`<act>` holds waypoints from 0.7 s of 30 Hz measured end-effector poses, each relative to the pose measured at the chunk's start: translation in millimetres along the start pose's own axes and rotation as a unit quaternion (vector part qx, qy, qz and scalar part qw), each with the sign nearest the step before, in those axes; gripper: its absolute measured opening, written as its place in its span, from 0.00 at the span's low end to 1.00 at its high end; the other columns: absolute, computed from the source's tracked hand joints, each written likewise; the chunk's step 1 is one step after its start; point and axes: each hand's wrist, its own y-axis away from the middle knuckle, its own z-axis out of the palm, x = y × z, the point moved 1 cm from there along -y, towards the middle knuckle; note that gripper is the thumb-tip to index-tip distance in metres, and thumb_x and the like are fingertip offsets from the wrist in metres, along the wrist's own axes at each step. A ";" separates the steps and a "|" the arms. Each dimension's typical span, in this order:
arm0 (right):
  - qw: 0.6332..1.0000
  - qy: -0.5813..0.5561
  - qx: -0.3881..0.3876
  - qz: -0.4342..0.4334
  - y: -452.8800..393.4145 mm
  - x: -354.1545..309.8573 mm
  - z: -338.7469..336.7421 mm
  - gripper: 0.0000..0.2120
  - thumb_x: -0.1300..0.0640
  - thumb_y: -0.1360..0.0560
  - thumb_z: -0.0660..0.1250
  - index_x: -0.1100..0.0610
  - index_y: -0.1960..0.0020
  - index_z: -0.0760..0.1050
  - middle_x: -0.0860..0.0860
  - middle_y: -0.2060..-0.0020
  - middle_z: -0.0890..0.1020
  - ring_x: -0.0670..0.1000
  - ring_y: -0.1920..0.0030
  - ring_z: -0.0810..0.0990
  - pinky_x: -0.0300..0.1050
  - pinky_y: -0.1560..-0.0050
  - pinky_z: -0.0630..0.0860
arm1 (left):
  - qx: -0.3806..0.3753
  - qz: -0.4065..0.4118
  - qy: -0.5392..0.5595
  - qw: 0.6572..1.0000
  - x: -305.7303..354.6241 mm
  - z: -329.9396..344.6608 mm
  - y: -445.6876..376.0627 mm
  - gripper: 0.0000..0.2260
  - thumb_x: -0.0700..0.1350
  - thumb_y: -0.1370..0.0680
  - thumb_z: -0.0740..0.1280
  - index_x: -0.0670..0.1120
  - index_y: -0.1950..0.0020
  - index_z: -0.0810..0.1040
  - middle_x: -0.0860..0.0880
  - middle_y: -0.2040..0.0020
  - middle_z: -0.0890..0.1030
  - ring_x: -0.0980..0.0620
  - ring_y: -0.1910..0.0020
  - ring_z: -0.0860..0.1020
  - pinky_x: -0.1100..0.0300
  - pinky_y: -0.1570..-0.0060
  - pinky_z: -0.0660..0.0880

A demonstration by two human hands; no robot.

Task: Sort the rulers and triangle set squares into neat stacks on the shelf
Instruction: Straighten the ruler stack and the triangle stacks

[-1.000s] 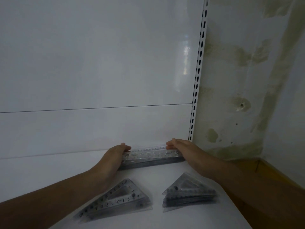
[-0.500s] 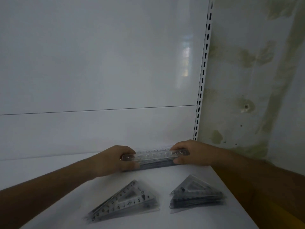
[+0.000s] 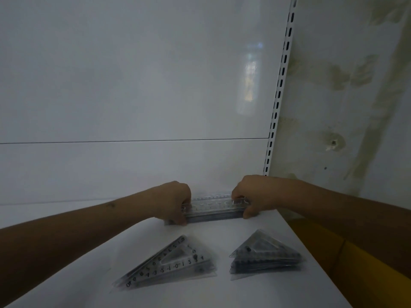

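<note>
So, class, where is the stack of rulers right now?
In the head view the stack of rulers lies at the back of the shelf, held between the left hand and right hand.

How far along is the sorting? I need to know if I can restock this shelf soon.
Nearly finished, it seems. Done: two set-square stacks lie sorted at the shelf front. In hand: the left hand and right hand grip the ruler stack by its ends. Left: setting that stack square.
</note>
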 end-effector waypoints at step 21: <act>0.998 -0.051 0.047 -0.007 -20.0 44.5 19.3 0.20 0.54 0.22 0.64 0.56 0.31 0.71 0.52 0.35 0.77 0.51 0.37 0.75 0.40 0.36 0.66 | 0.078 0.113 0.056 0.989 -52.0 -5.5 -21.8 0.11 0.46 0.22 0.65 0.48 0.41 0.80 0.53 0.44 0.82 0.64 0.53 0.74 0.79 0.53 0.64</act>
